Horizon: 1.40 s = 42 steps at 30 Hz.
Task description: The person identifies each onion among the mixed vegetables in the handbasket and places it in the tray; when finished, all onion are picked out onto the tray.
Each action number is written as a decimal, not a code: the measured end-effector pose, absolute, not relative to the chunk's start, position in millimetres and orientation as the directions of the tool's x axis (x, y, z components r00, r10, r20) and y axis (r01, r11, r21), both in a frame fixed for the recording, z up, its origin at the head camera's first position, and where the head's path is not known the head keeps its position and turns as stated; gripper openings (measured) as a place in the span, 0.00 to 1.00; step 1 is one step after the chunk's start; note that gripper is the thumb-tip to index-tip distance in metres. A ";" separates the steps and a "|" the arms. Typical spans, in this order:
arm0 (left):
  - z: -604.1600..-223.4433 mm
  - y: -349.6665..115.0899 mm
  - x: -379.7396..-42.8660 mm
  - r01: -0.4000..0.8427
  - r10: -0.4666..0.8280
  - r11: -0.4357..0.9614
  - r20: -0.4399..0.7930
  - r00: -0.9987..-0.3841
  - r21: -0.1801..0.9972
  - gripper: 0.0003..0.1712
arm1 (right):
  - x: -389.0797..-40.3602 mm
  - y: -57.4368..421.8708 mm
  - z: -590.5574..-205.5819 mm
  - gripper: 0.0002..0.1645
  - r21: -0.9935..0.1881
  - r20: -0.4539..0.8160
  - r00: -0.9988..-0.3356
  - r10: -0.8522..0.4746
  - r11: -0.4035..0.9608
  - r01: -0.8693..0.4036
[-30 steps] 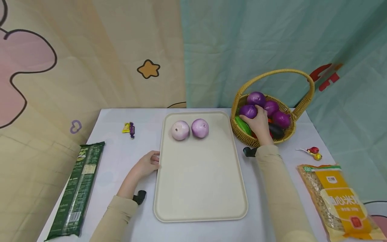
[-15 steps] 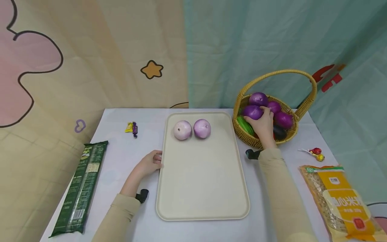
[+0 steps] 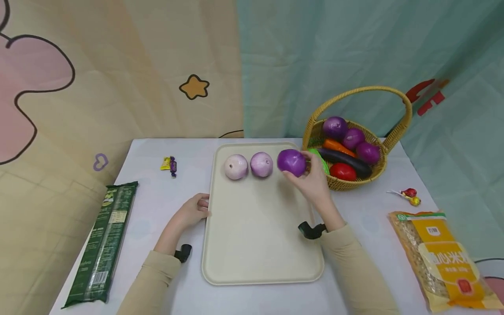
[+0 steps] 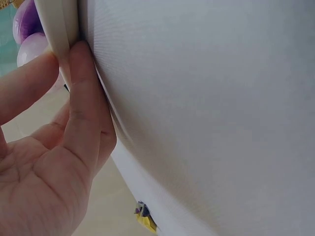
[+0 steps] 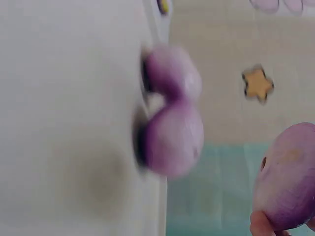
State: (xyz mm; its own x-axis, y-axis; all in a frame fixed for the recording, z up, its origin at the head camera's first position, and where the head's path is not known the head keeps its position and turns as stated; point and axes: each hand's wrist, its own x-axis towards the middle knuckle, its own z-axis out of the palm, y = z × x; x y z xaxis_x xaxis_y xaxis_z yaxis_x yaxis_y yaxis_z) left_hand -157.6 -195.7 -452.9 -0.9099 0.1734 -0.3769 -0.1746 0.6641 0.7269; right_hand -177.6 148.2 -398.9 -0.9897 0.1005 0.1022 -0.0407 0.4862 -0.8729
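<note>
My right hand grips a purple onion above the upper right part of the beige tray. In the right wrist view, fingertips press the lower side of that onion. Two paler purple onions, a left one and a right one, sit side by side along the tray's far end. My left hand pinches the tray's left edge; the left wrist view shows the thumb and fingers on either side of the rim.
A wicker basket stands right of the tray with more purple onions, an eggplant, a tomato, a carrot and something green. Wrapped candies and a green packet lie left. Lollipops and a grain bag lie right.
My right hand has lifted the purple onion out of the basket and carried it left over the tray, uncovering the eggplant, carrot and tomato. My left hand has stayed at the tray's edge.
</note>
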 end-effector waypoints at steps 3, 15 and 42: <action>-450.8 -195.3 -158.2 -0.170 0.182 0.666 -0.379 -0.907 0.727 0.32 | -170.2 120.9 -407.2 0.48 -0.892 0.084 -0.996 0.002 0.445 -0.074; -455.6 -193.3 -157.0 -0.175 0.178 0.664 -0.381 -0.907 0.727 0.32 | -160.2 41.5 -461.1 0.45 -0.811 0.005 -0.952 -0.305 0.555 -0.182; -455.3 -195.0 -156.8 -0.148 0.212 0.638 -0.357 -0.910 0.756 0.32 | -170.8 145.3 -393.6 0.27 -0.850 0.169 -0.983 -0.071 0.494 -0.182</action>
